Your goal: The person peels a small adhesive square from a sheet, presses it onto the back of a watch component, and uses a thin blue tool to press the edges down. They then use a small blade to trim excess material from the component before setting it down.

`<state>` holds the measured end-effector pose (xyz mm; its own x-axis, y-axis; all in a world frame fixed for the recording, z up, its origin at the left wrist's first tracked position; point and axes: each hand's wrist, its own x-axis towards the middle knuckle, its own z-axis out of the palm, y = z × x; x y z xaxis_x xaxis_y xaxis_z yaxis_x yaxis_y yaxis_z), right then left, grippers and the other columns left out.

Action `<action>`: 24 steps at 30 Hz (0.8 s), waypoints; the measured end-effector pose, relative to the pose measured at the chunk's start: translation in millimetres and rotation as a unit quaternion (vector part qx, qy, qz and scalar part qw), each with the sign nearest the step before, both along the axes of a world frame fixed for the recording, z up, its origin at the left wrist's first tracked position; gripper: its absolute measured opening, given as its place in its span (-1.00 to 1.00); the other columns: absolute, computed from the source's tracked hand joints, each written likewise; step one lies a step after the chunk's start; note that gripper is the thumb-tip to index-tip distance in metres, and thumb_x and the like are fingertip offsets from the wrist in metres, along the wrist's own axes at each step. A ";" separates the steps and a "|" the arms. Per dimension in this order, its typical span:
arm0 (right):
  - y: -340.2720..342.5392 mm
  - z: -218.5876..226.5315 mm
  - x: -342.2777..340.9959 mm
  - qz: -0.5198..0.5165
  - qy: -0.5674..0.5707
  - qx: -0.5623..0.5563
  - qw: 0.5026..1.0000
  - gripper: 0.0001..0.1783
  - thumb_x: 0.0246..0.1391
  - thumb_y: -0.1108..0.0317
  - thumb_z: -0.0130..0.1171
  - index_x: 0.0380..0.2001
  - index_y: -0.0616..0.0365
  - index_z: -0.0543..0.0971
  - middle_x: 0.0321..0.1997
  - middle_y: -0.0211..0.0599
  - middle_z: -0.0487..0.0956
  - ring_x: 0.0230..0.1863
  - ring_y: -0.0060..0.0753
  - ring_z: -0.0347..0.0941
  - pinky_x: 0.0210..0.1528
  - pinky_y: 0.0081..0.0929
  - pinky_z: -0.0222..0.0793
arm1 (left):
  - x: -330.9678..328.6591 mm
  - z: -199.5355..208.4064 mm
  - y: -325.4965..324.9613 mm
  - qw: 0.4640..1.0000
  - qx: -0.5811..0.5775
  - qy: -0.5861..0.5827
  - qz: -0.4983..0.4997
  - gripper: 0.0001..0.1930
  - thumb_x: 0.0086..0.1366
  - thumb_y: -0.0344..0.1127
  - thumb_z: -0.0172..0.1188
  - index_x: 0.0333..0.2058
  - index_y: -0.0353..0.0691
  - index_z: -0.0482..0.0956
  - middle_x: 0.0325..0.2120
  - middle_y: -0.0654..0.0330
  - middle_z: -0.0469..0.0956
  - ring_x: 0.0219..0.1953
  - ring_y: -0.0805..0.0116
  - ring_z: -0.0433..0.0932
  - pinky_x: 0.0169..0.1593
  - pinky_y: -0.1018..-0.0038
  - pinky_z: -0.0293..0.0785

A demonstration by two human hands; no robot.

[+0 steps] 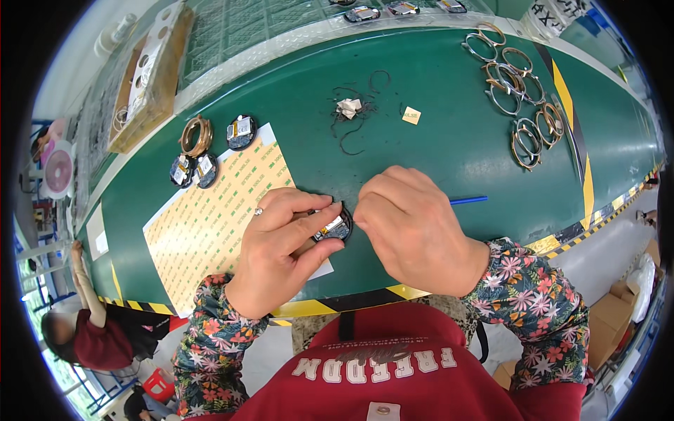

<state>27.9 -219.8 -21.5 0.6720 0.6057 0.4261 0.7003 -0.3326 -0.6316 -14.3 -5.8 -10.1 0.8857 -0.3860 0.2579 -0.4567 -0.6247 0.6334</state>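
Observation:
My left hand [281,242] grips a round black watch module [339,230] by its edge, thumb below and fingers above. A silvery part shows inside the module. Close against its right side, my right hand [414,231] is closed with the fingertips pinched together; whatever they hold is hidden behind the knuckles. Under my left hand lies a tan adhesive sheet [210,224] with rows of green print. To the right of my right hand a thin blue stick [469,200] rests on the green table [435,77].
Left of centre are more watch modules [241,132] and stacked bronze rings [196,136]. Black scraps [345,128] and a small tan square [411,116] lie farther back. Several metal watch rings [526,144] sit at right. A long box [151,70] stands far left; another person [102,333] is beyond.

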 end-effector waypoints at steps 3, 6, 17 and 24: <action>0.9 -1.0 0.5 -0.008 -0.001 0.008 1.000 -0.81 -0.15 0.63 0.19 -0.43 0.19 0.45 -0.35 -0.24 0.47 -0.35 -0.11 0.40 -0.29 -0.24 0.32 | -0.8 -0.2 -0.8 1.000 -0.004 0.006 0.004 -0.55 -0.09 -0.44 0.50 -0.13 -0.31 0.68 -0.14 0.10 0.59 -0.12 0.14 0.53 -0.05 0.31 0.46; 1.3 -1.5 0.7 -0.010 -0.005 0.007 1.000 -0.80 -0.15 0.64 0.19 -0.42 0.19 0.44 -0.35 -0.24 0.47 -0.36 -0.12 0.40 -0.30 -0.24 0.33 | -0.2 -0.2 -0.3 1.000 -0.003 0.006 0.003 -0.55 -0.09 -0.45 0.50 -0.13 -0.31 0.68 -0.14 0.10 0.58 -0.12 0.14 0.53 -0.05 0.31 0.46; 0.8 -0.6 0.7 -0.011 0.005 0.013 1.000 -0.80 -0.16 0.64 0.18 -0.43 0.19 0.44 -0.34 -0.24 0.46 -0.35 -0.11 0.39 -0.30 -0.24 0.33 | -0.1 0.4 -0.3 1.000 -0.004 0.014 0.002 -0.55 -0.09 -0.44 0.50 -0.13 -0.31 0.68 -0.14 0.11 0.58 -0.13 0.14 0.54 -0.03 0.30 0.44; -1.4 0.4 0.8 -0.002 0.009 0.002 1.000 -0.80 -0.16 0.65 0.19 -0.42 0.18 0.44 -0.35 -0.23 0.46 -0.36 -0.10 0.39 -0.30 -0.24 0.33 | -0.1 0.1 -0.1 1.000 -0.006 0.014 0.000 -0.55 -0.08 -0.44 0.50 -0.13 -0.31 0.68 -0.14 0.12 0.58 -0.14 0.15 0.54 -0.02 0.28 0.43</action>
